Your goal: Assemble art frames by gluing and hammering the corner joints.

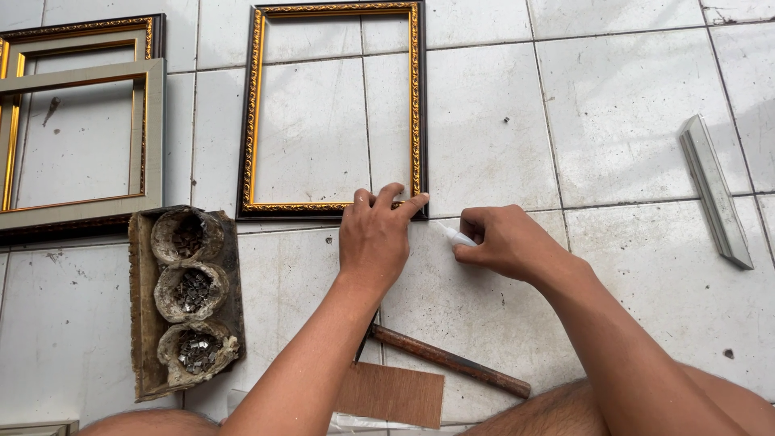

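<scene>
Gold-trimmed dark frame [335, 113] lies flat — left hand [373, 238] presses its corner steady, holding nothing; right hand [504, 241] pinches a white tube [457, 236] aimed there.

Both forearms are bare, no sleeves, rings or wristbands visible.

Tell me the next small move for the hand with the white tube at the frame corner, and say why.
Probably bring the white tube in the right hand a touch left and up to the bottom right corner of the dark gold-trimmed frame. The left hand already presses on that corner, and the tube's tip points toward it but seems just short.
</scene>
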